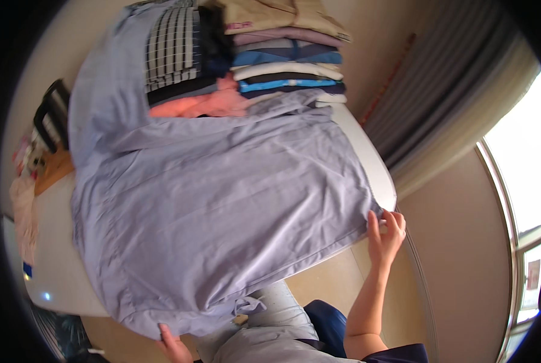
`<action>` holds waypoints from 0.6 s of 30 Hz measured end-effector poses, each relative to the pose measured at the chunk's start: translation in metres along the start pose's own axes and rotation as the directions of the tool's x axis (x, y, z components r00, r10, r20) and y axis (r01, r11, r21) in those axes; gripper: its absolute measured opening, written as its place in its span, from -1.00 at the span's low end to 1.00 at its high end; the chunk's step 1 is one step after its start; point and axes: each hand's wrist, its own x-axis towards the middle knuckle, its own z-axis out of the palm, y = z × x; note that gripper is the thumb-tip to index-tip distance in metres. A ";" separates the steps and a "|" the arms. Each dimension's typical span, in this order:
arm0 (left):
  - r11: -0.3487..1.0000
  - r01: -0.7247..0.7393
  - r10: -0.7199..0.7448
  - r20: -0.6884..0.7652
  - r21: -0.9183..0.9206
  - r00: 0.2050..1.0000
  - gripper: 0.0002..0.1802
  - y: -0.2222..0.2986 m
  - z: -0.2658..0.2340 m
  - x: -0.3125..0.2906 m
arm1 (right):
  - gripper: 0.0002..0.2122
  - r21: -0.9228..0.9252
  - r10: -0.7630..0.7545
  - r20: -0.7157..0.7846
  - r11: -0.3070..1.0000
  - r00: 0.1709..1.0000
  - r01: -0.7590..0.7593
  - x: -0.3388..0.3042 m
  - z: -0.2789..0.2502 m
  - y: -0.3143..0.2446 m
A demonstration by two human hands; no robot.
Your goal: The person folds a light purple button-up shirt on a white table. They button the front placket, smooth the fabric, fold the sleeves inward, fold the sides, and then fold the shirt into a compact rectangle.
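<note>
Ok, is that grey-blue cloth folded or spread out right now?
Spread out, though wrinkled: the cloth lies wide across the white table, with the left hand and right hand at its near edge.

Clothes piles point(291, 72) pretty much wall off far side. Table point(58, 251) bare left of grey-blue cloth point(234, 193), decent gap; right side just skinny strip.
</note>
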 end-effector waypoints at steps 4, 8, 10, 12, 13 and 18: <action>0.988 0.153 -0.156 -0.097 -0.034 0.983 -0.39 -0.018 -0.006 0.003 | -0.82 0.102 0.037 0.014 0.994 0.999 -0.038 0.015 0.007 -0.003; 0.875 0.071 -0.196 -0.215 -0.479 0.957 -0.17 -0.013 -0.042 0.035 | -0.91 0.567 0.214 0.060 0.797 0.975 -0.210 0.026 0.013 0.018; 0.828 0.067 -0.238 -0.241 -0.557 0.941 -0.19 -0.020 -0.055 0.039 | -0.91 0.754 0.270 0.089 0.611 0.959 -0.242 0.034 0.006 -0.005; 0.841 0.065 -0.247 -0.276 -0.537 0.929 -0.33 -0.038 -0.045 0.035 | -0.91 0.778 0.302 0.046 0.587 0.952 -0.224 0.031 0.009 0.006; 0.360 0.126 -0.584 -0.118 -0.925 0.803 -0.24 -0.049 -0.048 0.026 | -0.91 0.828 0.315 0.105 0.498 0.943 -0.258 0.027 0.010 0.015; 0.610 0.209 -0.428 -0.096 -0.764 0.899 -0.35 -0.027 -0.040 0.006 | -0.85 0.907 0.137 0.190 0.354 0.972 -0.227 0.024 -0.004 0.034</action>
